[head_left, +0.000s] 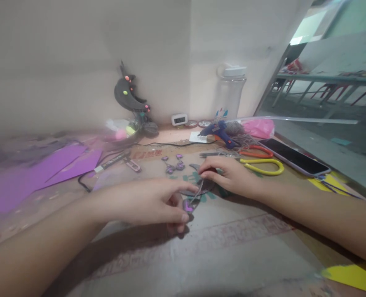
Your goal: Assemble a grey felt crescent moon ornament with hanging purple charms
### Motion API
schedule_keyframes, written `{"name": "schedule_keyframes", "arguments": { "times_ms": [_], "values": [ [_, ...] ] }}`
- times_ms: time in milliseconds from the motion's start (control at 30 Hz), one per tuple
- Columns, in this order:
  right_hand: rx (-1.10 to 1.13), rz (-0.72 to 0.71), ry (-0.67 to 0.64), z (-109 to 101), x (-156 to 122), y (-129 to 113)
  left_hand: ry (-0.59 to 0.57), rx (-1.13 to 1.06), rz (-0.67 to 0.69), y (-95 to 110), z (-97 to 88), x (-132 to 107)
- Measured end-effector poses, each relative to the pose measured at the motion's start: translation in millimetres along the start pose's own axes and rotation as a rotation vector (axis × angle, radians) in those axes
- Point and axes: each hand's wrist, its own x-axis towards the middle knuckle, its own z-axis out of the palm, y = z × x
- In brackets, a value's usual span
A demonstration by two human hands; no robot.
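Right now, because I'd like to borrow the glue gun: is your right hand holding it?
No, the right hand pinches a grey string, while the glue gun sits farther back, apart from it.

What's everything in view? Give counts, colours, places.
wall: 1, off-white, back
table: 1, brownish, foreground
purple sheets: 2 or more, purple, left
oblong item: 1, pink, left of centre
crescent ornament: 1, dark grey, against wall
clock: 1, white, by wall
bottle: 1, clear, white cap, by wall
glue gun: 1, blue, before bottle
yarn: count unclear, grey, beside glue gun
bag: 1, pink, right of yarn
phone: 1, black screen, right
looped handles: 2, orange and yellow, left of phone
yellow sheets: 2 pieces visible, right
small charms: several, purple-grey, centre
cord: 1, grey, centre
patched charm: 1, grey-purple, below cord
left grip: 1, by patched charm, hold unclear
right grip: 1, pinching cord
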Motion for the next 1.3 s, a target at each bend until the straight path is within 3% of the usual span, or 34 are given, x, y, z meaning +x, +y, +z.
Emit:
{"name": "schedule_keyframes", "arguments": {
  "times_ms": [200, 300, 500, 600, 800, 967, 1300],
  "values": [
    [0.069, 0.009, -0.106, 2, -1, 0, -0.031, 0.135, -0.088, -4, -13.5, 0],
    [0.043, -0.025, -0.128, 5, -1, 3, 0.021, 0.262, -0.075, -7, -14.0, 0],
    [-0.047, -0.007, -0.138, 10, -1, 8, 0.342, 0.623, 0.121, -17, -9.3, 4],
    [-0.087, 0.003, -0.14, 11, -2, 8, 0.46, 0.7, 0.143, -24, -8.9, 15],
    [-0.109, 0.0, -0.153, 9, -1, 6, 0.535, 0.649, 0.227, -33, -2.0, 42],
    [-0.1, -0.02, -0.173, 9, 0, 5, 0.509, 0.563, 0.27, -40, 5.1, 52],
    [-0.129, -0.011, -0.183, 10, 0, 4, 0.476, 0.428, 0.129, -34, 6.6, 50]
  ]
}}
